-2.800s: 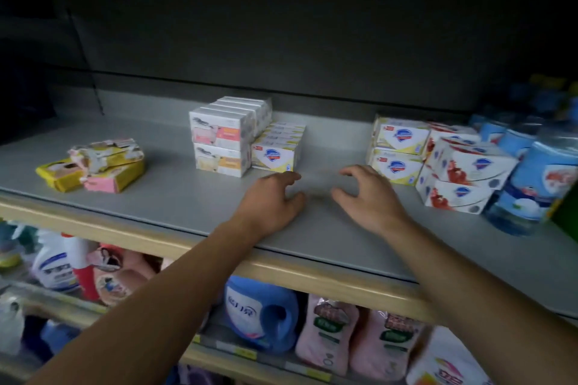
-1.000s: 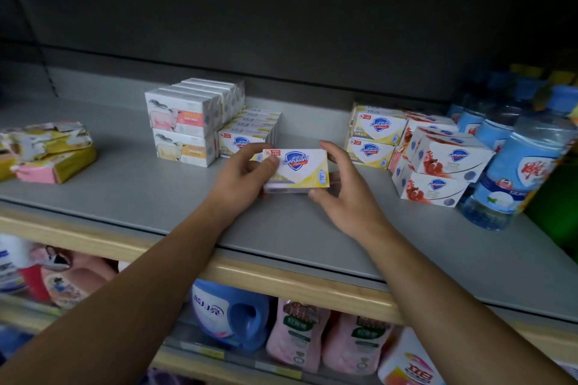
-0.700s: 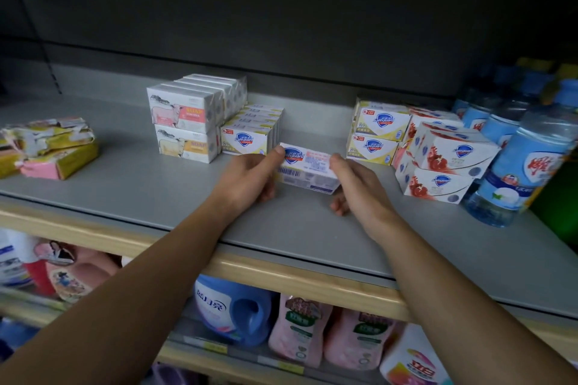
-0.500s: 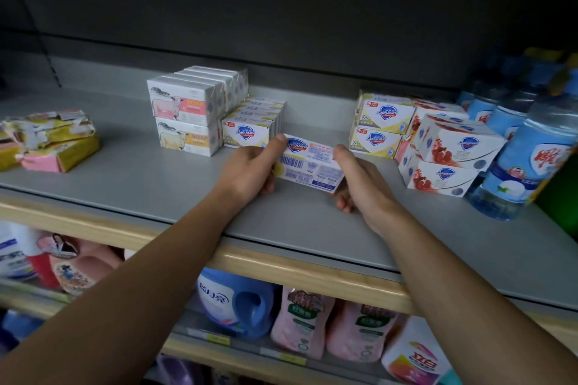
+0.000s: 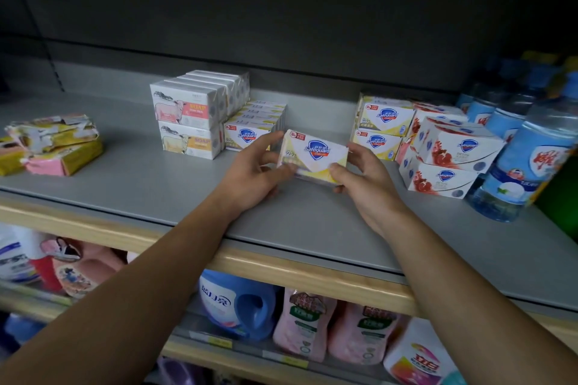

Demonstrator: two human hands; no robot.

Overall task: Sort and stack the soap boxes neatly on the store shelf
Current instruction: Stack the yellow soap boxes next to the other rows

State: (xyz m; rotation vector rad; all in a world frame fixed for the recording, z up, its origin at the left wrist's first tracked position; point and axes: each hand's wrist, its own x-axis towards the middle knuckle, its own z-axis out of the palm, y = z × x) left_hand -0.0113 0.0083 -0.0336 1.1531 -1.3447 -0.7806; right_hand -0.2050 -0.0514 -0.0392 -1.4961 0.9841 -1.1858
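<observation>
Shelf (image 5: 125,184) of smooth grey laminate with a pale wood front lip, running under both forearms and carrying every stack. Beyond the left hand (image 5: 253,172), just past its fingertips, low row of yellow Safeguard boxes (image 5: 247,134), fronts facing out, long axes across the shelf. Left of that row and touching it, taller double tier of white goat-milk soap boxes (image 5: 184,122). Beyond and right of the right hand (image 5: 366,178), second yellow Safeguard stack (image 5: 381,128), two high, with pomegranate Safeguard boxes (image 5: 450,162) tilted against it. Farther right, clear plastic water bottles (image 5: 525,166). Far left of the left hand, crumpled wrapped soap bars (image 5: 53,147), soft and creased.

Held between both hands, clear of the shelf: one yellow Safeguard box (image 5: 312,155), glossy cardboard, flat rectangular block, printed face tipped toward the camera, long axis running left to right from palm to palm. Left thumb and fingers pinching its left end, right fingers curled round its lower right edge. Roughly midway between the two yellow stacks; left row looks marginally nearer and lower, so likely the landing place, needing a short push forward and left with the face turned to match.
</observation>
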